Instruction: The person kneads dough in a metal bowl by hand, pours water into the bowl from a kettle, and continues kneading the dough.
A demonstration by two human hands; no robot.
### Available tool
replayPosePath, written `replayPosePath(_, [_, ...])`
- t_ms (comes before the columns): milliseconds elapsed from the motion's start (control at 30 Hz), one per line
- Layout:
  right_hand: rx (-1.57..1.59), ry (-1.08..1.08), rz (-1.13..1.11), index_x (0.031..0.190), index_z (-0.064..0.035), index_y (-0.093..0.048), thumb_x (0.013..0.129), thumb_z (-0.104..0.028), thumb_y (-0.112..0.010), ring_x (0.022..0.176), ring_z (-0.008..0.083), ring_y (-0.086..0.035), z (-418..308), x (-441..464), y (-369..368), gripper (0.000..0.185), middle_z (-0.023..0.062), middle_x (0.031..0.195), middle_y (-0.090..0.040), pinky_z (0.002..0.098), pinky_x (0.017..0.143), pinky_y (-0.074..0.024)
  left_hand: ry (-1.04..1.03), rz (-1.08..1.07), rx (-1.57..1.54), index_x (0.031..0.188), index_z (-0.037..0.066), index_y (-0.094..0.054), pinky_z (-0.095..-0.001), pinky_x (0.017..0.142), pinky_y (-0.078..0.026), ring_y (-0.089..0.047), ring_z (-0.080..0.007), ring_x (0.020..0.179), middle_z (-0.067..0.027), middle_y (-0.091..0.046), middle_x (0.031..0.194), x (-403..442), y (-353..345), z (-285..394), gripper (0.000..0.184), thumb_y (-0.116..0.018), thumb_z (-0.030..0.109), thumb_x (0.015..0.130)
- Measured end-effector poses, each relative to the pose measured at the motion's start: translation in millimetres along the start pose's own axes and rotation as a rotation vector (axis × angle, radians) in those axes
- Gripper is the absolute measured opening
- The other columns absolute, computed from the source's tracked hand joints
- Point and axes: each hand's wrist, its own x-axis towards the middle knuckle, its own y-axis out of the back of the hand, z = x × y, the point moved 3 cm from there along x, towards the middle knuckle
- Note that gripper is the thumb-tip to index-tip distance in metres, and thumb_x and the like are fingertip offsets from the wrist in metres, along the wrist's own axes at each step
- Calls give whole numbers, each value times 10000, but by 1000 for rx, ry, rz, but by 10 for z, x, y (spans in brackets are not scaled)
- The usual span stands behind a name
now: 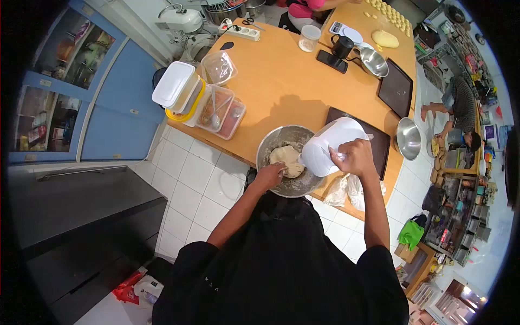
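Note:
A large metal bowl (263, 142) stands at the front edge of the wooden table, with a pale lump of dough (285, 156) inside. My left hand (270, 175) is at the dough's lower left side, its fingers bent together against it. Over the bowl's right side, my right hand (356, 157) grips the handle of a white plastic pitcher (330, 142), which is tilted with its spout toward the dough. Whether anything flows from the spout is too small to tell. Plastic bags (352, 190) lie on the table below the pitcher.
Dark trays (385, 154) and another metal bowl (409, 138) are at the right. Stacked plastic containers (181, 92) stand at the left. Farther back are a phone (332, 61), a black mug (342, 46), a jar (309, 38) and a power strip (239, 31). A person in pink (303, 10) is beyond the table.

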Motion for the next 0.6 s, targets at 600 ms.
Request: replayPosePath(600, [69, -69, 81, 477, -71, -626, 755, -277, -705, 401, 296, -535, 212, -7, 97, 355, 116, 439, -537, 374, 438, -429, 14, -80, -3, 1230, 114, -620, -444, 979, -470, -588, -344, 1136, -130, -611, 1274, 38, -49, -87, 375, -579, 129, 858])
